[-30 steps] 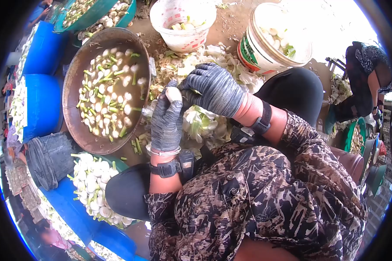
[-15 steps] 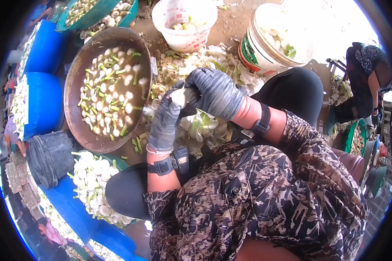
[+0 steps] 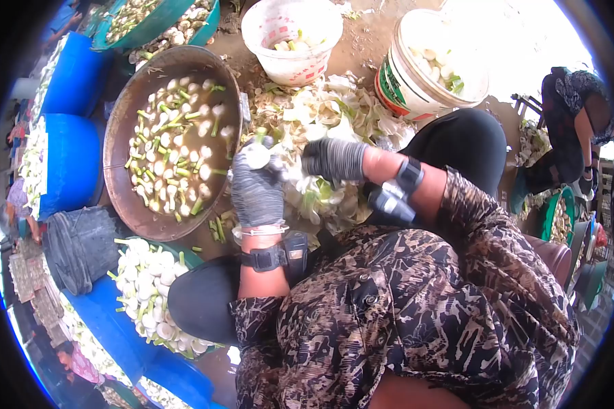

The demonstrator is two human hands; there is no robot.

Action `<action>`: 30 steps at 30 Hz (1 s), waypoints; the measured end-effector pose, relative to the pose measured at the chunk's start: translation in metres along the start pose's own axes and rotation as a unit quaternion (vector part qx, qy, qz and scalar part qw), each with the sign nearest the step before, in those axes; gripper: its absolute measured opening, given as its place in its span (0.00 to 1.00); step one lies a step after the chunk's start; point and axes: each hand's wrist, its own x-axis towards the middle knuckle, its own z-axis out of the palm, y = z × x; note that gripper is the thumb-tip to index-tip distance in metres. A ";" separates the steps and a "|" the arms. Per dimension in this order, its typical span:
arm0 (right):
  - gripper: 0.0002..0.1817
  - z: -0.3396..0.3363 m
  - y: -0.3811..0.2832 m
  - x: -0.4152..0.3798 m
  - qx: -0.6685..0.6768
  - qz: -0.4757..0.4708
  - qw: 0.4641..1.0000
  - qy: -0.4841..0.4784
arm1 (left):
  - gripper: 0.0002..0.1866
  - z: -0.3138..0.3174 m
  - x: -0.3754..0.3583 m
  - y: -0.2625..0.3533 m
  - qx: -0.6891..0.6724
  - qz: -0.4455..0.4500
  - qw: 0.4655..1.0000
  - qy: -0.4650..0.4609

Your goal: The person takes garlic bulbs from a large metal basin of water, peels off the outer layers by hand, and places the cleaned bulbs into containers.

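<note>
My left hand (image 3: 258,187), in a grey glove, is closed on a white bulb (image 3: 257,155) with a short green stem, beside the rim of a round brown basin (image 3: 119,198). Bulbs with green stems (image 3: 174,146) float in the basin's murky water. To the right, my right hand (image 3: 334,159), also gloved, is apart from the bulb with its fingers curled; what they hold, if anything, is too blurred to tell. Pale peelings (image 3: 320,112) lie heaped under and beyond both hands.
A white tub (image 3: 290,65) and a white bucket (image 3: 406,82) hold bulbs at the far side. Blue barrels (image 3: 71,160) and a heap of bulbs (image 3: 150,283) are at the left. Another person (image 3: 573,129) bends at the right.
My hands have come apart. My right hand has moved down and away from the bulb, while my left hand keeps the bulb and has shifted slightly toward the basin.
</note>
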 end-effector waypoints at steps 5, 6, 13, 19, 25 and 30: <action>0.35 0.001 -0.042 -0.005 0.111 0.138 0.980 0.090 | 0.14 -0.007 -0.006 -0.012 0.290 0.109 0.939 0.149; 0.34 0.022 -0.027 -0.001 0.149 0.069 0.967 0.197 | 0.13 0.011 -0.013 -0.006 0.313 0.145 0.934 0.099; 0.15 -0.079 -0.022 0.003 0.330 0.132 0.792 0.497 | 0.24 0.004 -0.010 -0.040 0.429 0.143 0.892 -0.025; 0.31 -0.216 0.010 -0.086 -0.372 0.524 0.589 0.490 | 0.15 -0.008 -0.014 -0.030 0.188 0.100 0.975 0.066; 0.21 -0.176 -0.021 0.048 -0.092 0.296 0.892 0.328 | 0.13 -0.018 -0.017 -0.027 0.202 0.104 0.969 0.101; 0.21 -0.050 0.035 0.214 -0.084 0.109 0.990 0.026 | 0.15 -0.014 -0.025 0.002 0.251 0.136 0.950 0.129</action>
